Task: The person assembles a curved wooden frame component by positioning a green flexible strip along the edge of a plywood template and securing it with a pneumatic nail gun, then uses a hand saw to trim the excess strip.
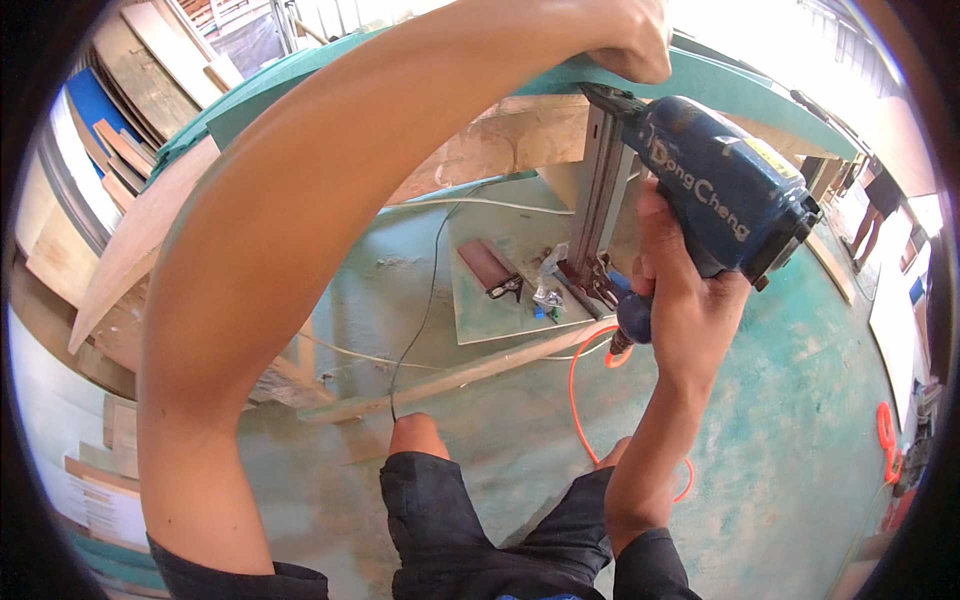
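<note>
1. Nearest: left forearm, bent in a big arch across the frame. Left hand at top centre, knuckles up, fingers curled over by the edge of a green panel. Cannot tell whether they pinch the panel or only rest there.
2. Right hand wrapped firmly round the handle of a blue nail gun, palm and fingers closed on it. Tool held right of centre, body sloping, black nose up and to the left, at the panel, just below the left hand. Actual contact unclear.
3. Grey metal rail drops from the nose, in front of the handle. Orange hose curves away beneath the tool.
4. Below the forearm, a wooden rail runs under the green panel.
5. Lower edge: wearer's dark shorts, knees apart.
6. Floor, green-stained: timber strip lying across it; thin dark cord; brown flat object with small clutter beside it, including clear plastic.
7. Farther right: red-orange coil; upper right, another person's legs, well apart from the work.
8. Far upper left: boards leaning in a stack.
</note>
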